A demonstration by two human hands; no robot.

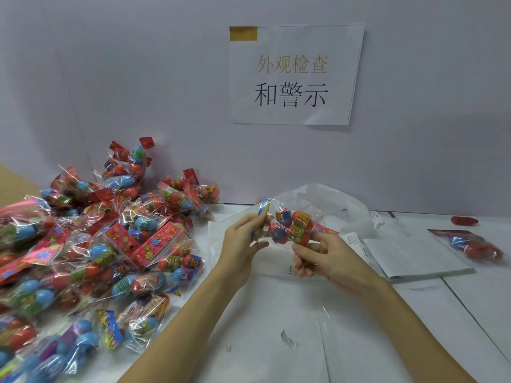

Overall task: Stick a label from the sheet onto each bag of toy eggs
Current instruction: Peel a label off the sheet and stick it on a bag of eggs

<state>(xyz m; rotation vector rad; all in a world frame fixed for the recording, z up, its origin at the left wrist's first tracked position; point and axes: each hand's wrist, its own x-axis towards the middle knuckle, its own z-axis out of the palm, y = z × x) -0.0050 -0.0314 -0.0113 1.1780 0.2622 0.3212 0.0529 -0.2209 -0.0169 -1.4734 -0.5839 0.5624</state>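
A clear bag of toy eggs, red, blue and orange, is held up above the middle of the white table. My left hand pinches its left end by the blue header card. My right hand grips the bag from below on the right, fingers curled. A label sheet lies flat to the right, with small printed labels along its left edge. Whether a label is between my right fingers cannot be told.
A big heap of egg bags fills the left side of the table. One bag lies apart at the far right, beyond the sheet. A crumpled clear plastic bag sits by the wall. Loose backing papers cover the near table.
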